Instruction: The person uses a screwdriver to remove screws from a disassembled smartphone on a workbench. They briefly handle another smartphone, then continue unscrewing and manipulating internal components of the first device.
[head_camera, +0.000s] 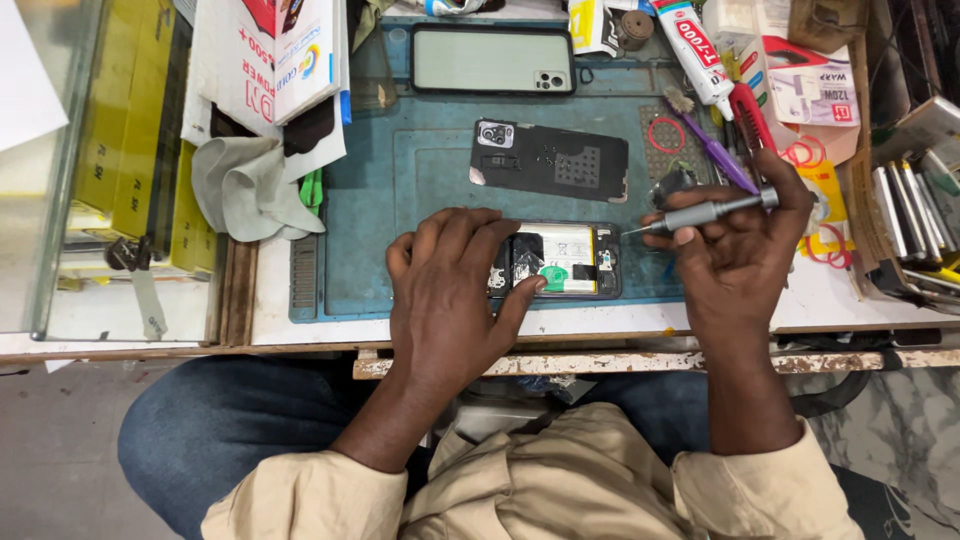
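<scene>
An opened phone (560, 260) is seen lying flat on the blue rubbery work mat (420, 190), its back removed so that a pale battery with a green patch and dark circuit parts are exposed inside a thin dark frame. The left hand (450, 290) is laid palm-down over the phone's left end, fingers spread and loosely flattened, the thumb tip pressed onto the battery area; nothing is gripped, the phone is simply pinned to the mat. The left portion of the phone is hidden beneath that hand.

Just beside the phone's right edge, the right hand (735, 250) is curled closed around a slim grey metal screwdriver (705, 212), held nearly level, its fine tip pointed leftward and poised just off the phone's upper right corner; whether the tip touches the frame cannot be made out.

Above the phone, well clear of both hands, a black rear cover (550, 160) is laid inside-up, matte with a dotted patch and a camera block at its left corner. Further up, a second phone (493, 60) with a pale glossy back is rested in a dark case. A crumpled grey-green cloth (250, 185) is draped at the mat's left edge. To the right, a white glue tube (695, 50), a purple plastic pry tool (715, 150), a red-handled tool (750, 115) and thin red rubber rings (667, 135) are crowded together; the clutter at the far right is cut off and hard to sort out.
</scene>
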